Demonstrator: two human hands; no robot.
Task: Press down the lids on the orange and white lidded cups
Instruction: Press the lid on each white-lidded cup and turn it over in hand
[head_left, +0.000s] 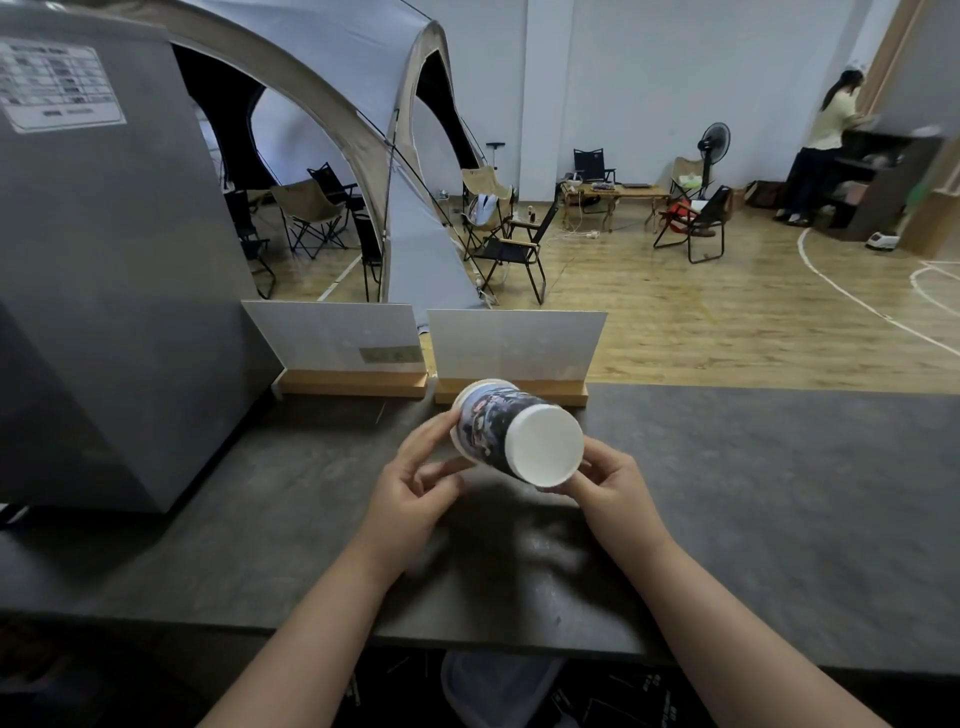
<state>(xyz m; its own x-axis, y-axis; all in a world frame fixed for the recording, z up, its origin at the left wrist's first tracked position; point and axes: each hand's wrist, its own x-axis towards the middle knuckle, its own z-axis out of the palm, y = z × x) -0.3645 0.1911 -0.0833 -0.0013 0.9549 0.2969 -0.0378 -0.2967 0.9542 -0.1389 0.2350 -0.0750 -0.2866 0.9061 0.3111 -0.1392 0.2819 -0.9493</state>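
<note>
Printed cup lies tilted between left hand and right hand; both grip it.

Two forearms, bare from the bottom edge of the frame up to the left hand and the right hand; no sleeve edge shows. At bottom centre, between the arms, lies dark clothing printed with small white marks

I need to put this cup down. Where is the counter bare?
The counter lies bare right of the right hand and near its front edge. Crowded: grey cabinet at left, two card stands behind the cup.
</note>
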